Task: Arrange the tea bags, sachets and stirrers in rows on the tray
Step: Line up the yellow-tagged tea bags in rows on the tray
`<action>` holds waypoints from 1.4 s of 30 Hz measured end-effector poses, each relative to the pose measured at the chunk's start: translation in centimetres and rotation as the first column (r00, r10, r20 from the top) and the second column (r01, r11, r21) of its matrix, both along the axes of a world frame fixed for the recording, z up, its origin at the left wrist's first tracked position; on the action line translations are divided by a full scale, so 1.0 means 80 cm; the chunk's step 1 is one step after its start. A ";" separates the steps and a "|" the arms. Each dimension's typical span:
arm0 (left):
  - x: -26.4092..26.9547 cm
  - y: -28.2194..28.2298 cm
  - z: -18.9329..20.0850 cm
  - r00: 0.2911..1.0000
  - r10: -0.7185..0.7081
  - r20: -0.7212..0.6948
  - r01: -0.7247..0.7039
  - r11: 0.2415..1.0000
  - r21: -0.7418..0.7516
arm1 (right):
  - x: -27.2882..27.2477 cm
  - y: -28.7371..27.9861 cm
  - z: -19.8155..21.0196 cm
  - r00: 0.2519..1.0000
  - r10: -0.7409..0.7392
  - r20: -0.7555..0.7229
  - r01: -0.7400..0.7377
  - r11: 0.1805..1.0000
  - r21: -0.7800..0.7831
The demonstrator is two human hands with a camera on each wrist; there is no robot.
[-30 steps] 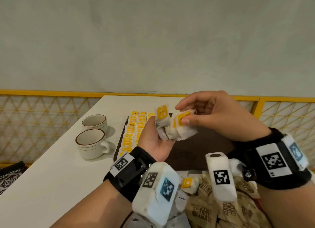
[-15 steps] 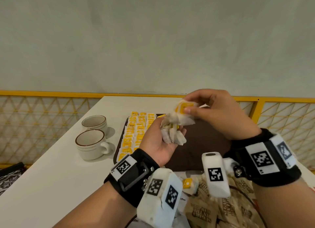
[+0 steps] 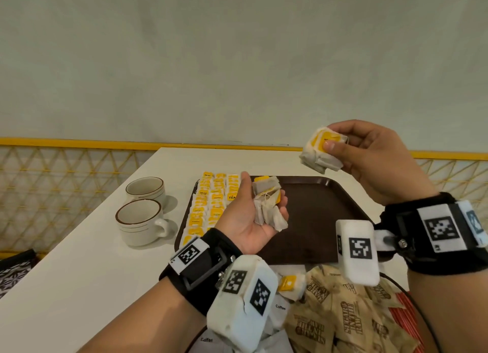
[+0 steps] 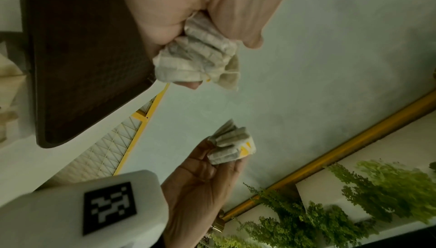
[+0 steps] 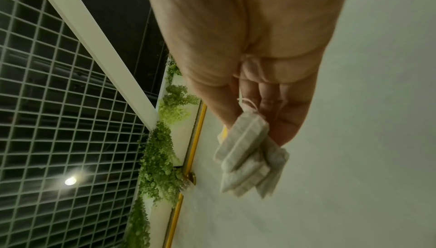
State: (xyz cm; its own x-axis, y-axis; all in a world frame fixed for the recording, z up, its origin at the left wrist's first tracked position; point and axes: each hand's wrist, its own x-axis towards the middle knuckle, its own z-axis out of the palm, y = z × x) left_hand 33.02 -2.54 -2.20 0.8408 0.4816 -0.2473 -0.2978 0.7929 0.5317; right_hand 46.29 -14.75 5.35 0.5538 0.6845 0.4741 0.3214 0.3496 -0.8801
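My left hand (image 3: 264,194) is palm up over the dark brown tray (image 3: 324,212), its fingers curled round a small bunch of tea bags (image 3: 268,210) with yellow tags. The left wrist view shows the same bunch (image 4: 198,60) squeezed in the fingers. My right hand (image 3: 340,148) is raised up and to the right, beyond the tray, and pinches a few folded tea bags (image 3: 320,154) between thumb and fingers. Those tea bags (image 5: 250,157) hang from the fingertips in the right wrist view. Rows of yellow-tagged tea bags (image 3: 211,207) fill the tray's left part.
Two white cups (image 3: 144,191) (image 3: 140,223) stand left of the tray on the white table (image 3: 79,260). Near me lie brown sugar sachets (image 3: 343,323), white coffee sachets (image 3: 280,307), one loose tea bag (image 3: 291,284) and a red-striped packet (image 3: 404,315). A yellow railing (image 3: 79,142) runs behind.
My right hand has pulled a few tea bags off the left hand's bunch and carried them up and to the right. My left hand has sunk lower over the tray.
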 end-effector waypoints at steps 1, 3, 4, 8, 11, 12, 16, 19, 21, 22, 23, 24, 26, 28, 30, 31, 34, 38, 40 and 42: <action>-0.001 0.000 -0.001 1.000 0.000 -0.002 0.000 1.000 -0.007 | 0.002 0.001 -0.001 1.000 0.005 -0.009 -0.005 1.000 -0.018; -0.002 0.001 -0.002 1.000 -0.006 -0.004 0.006 1.000 -0.001 | 0.005 0.003 -0.005 0.999 0.033 -0.031 -0.035 0.998 -0.056; -0.002 0.002 -0.003 1.000 -0.006 -0.007 0.006 1.000 0.011 | 0.006 0.004 -0.007 0.997 0.055 -0.055 -0.059 0.996 -0.070; -0.001 0.002 -0.004 0.999 0.033 0.019 -0.034 0.998 0.053 | 0.008 0.007 -0.012 0.980 0.125 -0.154 -0.140 0.986 -0.088; 0.000 0.001 -0.005 0.998 0.055 0.042 -0.059 0.995 0.084 | 0.010 0.010 -0.016 0.970 0.172 -0.174 -0.192 0.976 -0.106; -0.001 0.001 -0.005 0.997 0.069 0.047 -0.072 0.994 0.085 | 0.011 0.010 -0.018 0.968 0.181 -0.172 -0.204 0.971 -0.125; -0.001 0.005 -0.005 0.991 0.110 0.080 -0.117 0.989 0.088 | 0.014 0.012 -0.023 0.942 0.288 -0.174 -0.315 0.935 -0.161; 0.001 0.013 -0.011 0.991 0.110 0.083 -0.118 0.988 0.101 | 0.006 0.011 -0.026 0.921 0.373 -0.115 -0.389 0.905 -0.175; 0.000 0.018 -0.014 0.994 0.058 0.095 -0.067 0.993 0.093 | -0.004 0.010 -0.025 0.920 0.393 0.009 -0.376 0.887 -0.267; -0.001 0.017 -0.013 0.994 0.022 0.111 -0.033 0.995 0.098 | -0.007 0.010 -0.025 0.916 0.391 0.094 -0.344 0.883 -0.321; -0.001 0.017 -0.011 0.993 -0.003 0.122 -0.011 0.994 0.109 | -0.010 0.010 -0.025 0.904 0.386 0.185 -0.303 0.882 -0.360; -0.002 0.016 -0.009 0.989 -0.020 0.146 0.004 0.994 0.113 | -0.011 0.012 -0.026 0.884 0.381 0.272 -0.262 0.884 -0.387; -0.004 0.016 -0.008 0.980 -0.032 0.197 0.013 0.995 0.098 | -0.011 0.016 -0.028 0.835 0.386 0.393 -0.203 0.878 -0.433; -0.005 0.016 -0.008 0.977 -0.042 0.208 0.026 0.996 0.080 | -0.012 0.018 -0.029 0.805 0.416 0.424 -0.198 0.861 -0.468; -0.005 0.016 -0.009 0.979 -0.058 0.196 0.045 0.996 0.073 | -0.013 0.020 -0.031 0.804 0.424 0.417 -0.211 0.859 -0.466; -0.004 0.016 -0.010 0.981 -0.060 0.186 0.046 0.996 0.077 | -0.013 0.022 -0.033 0.809 0.412 0.419 -0.207 0.867 -0.452; -0.005 0.012 -0.008 0.979 -0.077 0.191 0.062 0.994 0.085 | -0.014 0.025 -0.036 0.838 0.361 0.408 -0.195 0.898 -0.395; -0.009 0.010 -0.006 0.986 -0.041 0.159 0.038 0.999 0.025 | -0.008 0.021 -0.032 0.922 0.277 0.271 -0.212 0.946 -0.246; -0.010 0.009 -0.004 0.991 0.020 0.133 -0.015 0.999 -0.043 | 0.001 0.018 -0.032 0.948 0.298 0.107 -0.285 0.951 -0.122; -0.012 0.007 -0.002 0.996 0.029 0.087 -0.025 0.998 -0.054 | 0.010 0.016 -0.033 0.920 0.391 -0.037 -0.391 0.920 -0.006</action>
